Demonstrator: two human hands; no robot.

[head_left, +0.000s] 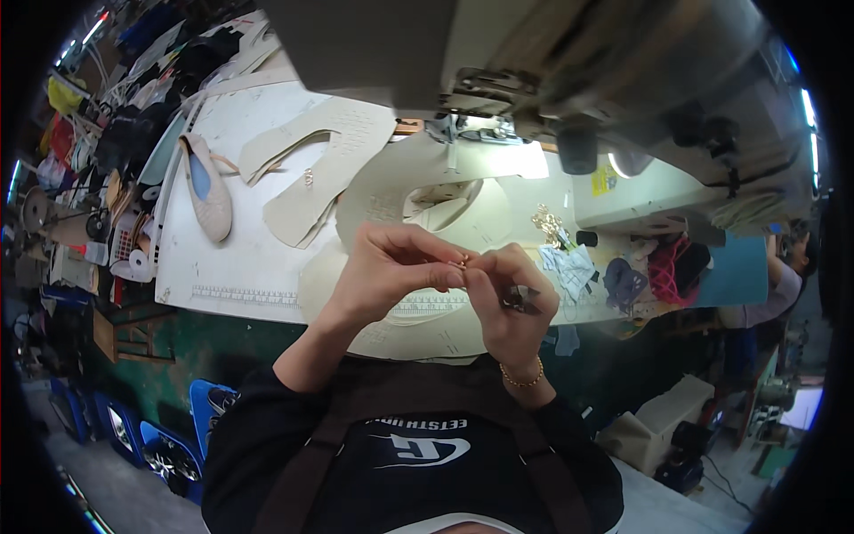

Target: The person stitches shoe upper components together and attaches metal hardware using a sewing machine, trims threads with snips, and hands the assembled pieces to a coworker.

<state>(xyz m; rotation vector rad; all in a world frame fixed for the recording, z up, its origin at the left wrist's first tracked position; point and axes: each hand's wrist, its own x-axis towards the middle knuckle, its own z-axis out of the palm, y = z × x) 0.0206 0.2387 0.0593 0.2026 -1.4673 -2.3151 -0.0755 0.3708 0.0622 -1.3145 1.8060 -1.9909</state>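
Observation:
Over the near edge of the white table, my left hand (387,267) and my right hand (510,289) meet fingertip to fingertip. Both are closed in a pinch on a small gold-coloured metal piece (463,262), whose exact kind is too small to make out. A dark, shiny metal tool (519,300) also sits in the curled fingers of my right hand; most of it is hidden. Beneath my hands lie cream curved shoe-upper pieces (374,191) with perforations. To the right rests a pile of gold-coloured metal fittings (550,222).
A sewing machine (382,44) overhangs the table (240,258). A beige woven shoe (209,191) lies at left, beside more cut pieces (302,133). White fabric scraps (569,267) and pink cord (672,271) are at right. Blue bins (169,454) stand on the floor; another person (783,276) is far right.

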